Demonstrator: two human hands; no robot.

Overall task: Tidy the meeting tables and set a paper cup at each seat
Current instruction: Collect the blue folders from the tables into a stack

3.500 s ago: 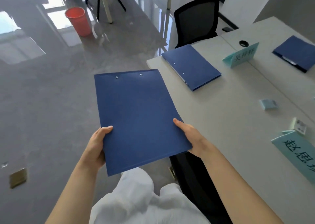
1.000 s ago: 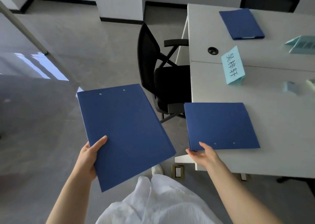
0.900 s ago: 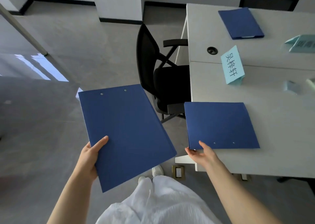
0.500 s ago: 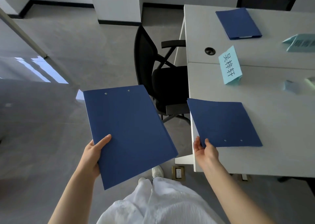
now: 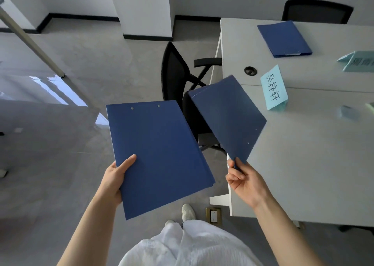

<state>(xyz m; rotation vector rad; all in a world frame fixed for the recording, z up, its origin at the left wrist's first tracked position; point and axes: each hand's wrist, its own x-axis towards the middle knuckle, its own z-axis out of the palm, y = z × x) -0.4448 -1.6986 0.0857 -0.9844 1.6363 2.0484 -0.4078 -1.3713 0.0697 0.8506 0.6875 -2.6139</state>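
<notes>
While standing at the near left corner of a grey meeting table (image 5: 303,174), a person holds a blue folder in each hand. Their left hand (image 5: 113,179) grips the bottom left edge of one folder (image 5: 159,154), thumb lying flat on its cover, and holds it level over the floor. Their right hand (image 5: 243,181) pinches the lowest corner of a second folder (image 5: 226,116), which is tilted up and lifted over the table's left edge, in front of a black chair (image 5: 174,73). A third folder (image 5: 283,38) lies flat near the table's far edge. Two pale green name cards, one (image 5: 274,87) just beyond the lifted folder and another (image 5: 358,61) at the right edge of view, stand on the table.
</notes>
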